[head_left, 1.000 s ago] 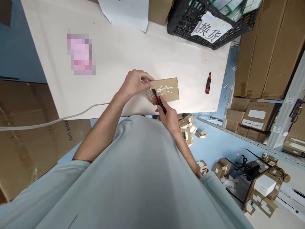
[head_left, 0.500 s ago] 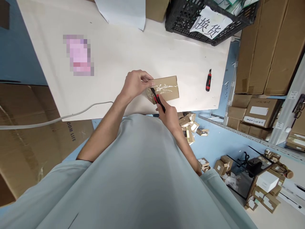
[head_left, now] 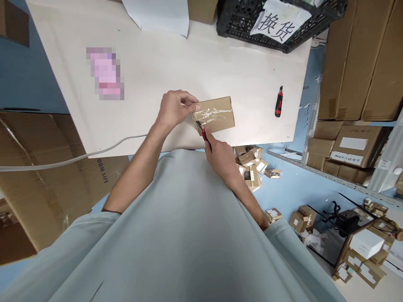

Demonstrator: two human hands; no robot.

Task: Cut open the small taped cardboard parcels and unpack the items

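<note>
A small brown cardboard box with shiny clear tape lies near the front edge of the white table. My left hand grips the box's far left corner, thumb and fingers closed on it. In my right hand is a black-and-red box cutter, its tip at the box's left end near the tape. Whether the blade is cutting in cannot be made out. A second box cutter, also black and red, rests on the table to the right.
A black plastic crate and a white paper sheet sit at the back. A blurred pink item lies left, with a grey cable nearer. Large cartons stand right; small boxes are piled below the table.
The box cutter's tip has shifted slightly left and down along the box's left end. The left hand keeps its hold on the corner. The whole view has shifted a little.
</note>
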